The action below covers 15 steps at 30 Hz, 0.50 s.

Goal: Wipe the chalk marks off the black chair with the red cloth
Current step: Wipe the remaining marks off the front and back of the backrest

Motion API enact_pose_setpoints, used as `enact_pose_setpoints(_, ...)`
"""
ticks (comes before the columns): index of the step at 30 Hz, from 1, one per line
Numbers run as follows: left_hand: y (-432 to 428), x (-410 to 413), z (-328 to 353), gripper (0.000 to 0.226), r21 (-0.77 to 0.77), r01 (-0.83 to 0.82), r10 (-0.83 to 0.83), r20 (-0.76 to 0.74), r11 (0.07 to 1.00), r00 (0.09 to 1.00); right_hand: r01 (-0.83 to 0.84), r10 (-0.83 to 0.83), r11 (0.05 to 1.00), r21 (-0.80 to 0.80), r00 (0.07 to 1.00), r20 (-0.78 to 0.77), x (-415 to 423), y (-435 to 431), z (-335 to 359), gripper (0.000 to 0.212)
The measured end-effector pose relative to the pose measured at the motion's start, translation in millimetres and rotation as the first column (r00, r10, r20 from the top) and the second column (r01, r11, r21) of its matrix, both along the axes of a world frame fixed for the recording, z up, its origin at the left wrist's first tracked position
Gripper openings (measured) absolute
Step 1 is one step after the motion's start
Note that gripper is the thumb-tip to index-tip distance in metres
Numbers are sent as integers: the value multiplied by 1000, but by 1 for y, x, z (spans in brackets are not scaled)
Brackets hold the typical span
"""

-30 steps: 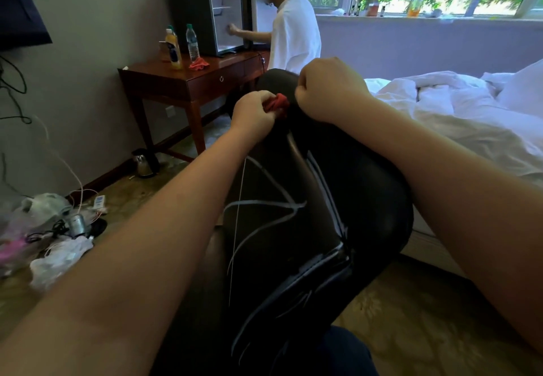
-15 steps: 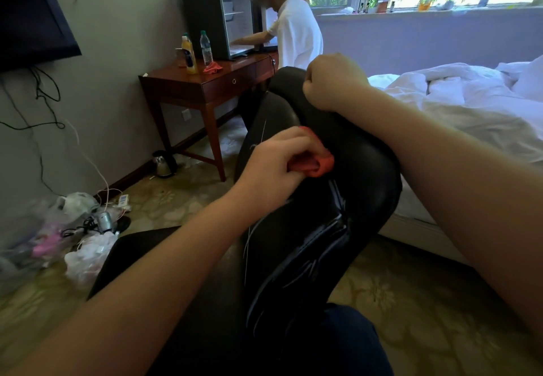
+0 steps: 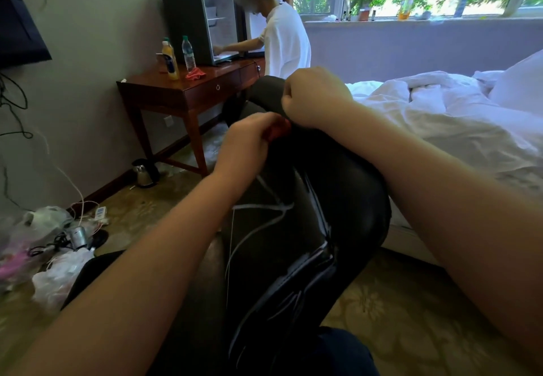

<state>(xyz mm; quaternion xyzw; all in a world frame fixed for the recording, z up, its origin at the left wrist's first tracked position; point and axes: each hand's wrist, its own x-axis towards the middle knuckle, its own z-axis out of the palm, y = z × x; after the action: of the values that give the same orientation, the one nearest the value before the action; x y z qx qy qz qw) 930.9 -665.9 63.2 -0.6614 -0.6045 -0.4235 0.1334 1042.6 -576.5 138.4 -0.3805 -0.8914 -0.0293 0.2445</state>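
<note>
Currently, head view only. Both forearms reach forward from the bottom corners of the frame and meet at the upper part of the black leather-look chair [image 3: 352,199], which stands directly in front of the camera with its back facing the viewer.

Left hand [image 3: 246,143]: arm extended up and to the right, wrist roughly straight, back of the hand toward the camera. Fingers are curled round the small bunched red cloth [image 3: 277,130]; only a wad of it shows past the knuckles. The cloth is pressed onto the chair back near its top, just under the right hand.

Right hand [image 3: 314,96]: arm comes in from the right side, hand curled into a tight fist, knuckles pointing left. It sits on the top edge of the chair back. Nothing is visible inside the fist.

White chalk marks [image 3: 264,208] run across the chair back below the left hand: crossing lines in the middle and long streaks along the seam down to the lower right. The area under the cloth is blurred.

Surroundings: a reddish-brown wooden desk [image 3: 182,93] at the left wall carries a grey mini fridge [image 3: 191,23], a yellow bottle [image 3: 170,59], a clear water bottle [image 3: 188,53] and a second red rag [image 3: 195,73]. A person in a white shirt [image 3: 286,43] stands at the fridge. A bed with crumpled white bedding [image 3: 440,117] is on the right. A steel kettle [image 3: 144,172] and white plastic bags [image 3: 50,275] lie on the patterned carpet [image 3: 411,317].
</note>
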Motion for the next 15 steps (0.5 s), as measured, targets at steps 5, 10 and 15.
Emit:
enact_pose_setpoints(5,33,-13,11,35,-104,-76,78,17,992,997,-14,13,1000,-24,999,-30,-5,14,-1,24)
enact_pose_setpoints(10,26,-21,9,36,-195,22,-8,69,981,998,-23,22,999,-36,1000,-11,-11,23,1,21)
enact_pose_setpoints(15,2,-1,2,31,-151,118,-119,1,981,993,-19,19,999,-27,1000,-9,-8,23,-1,26)
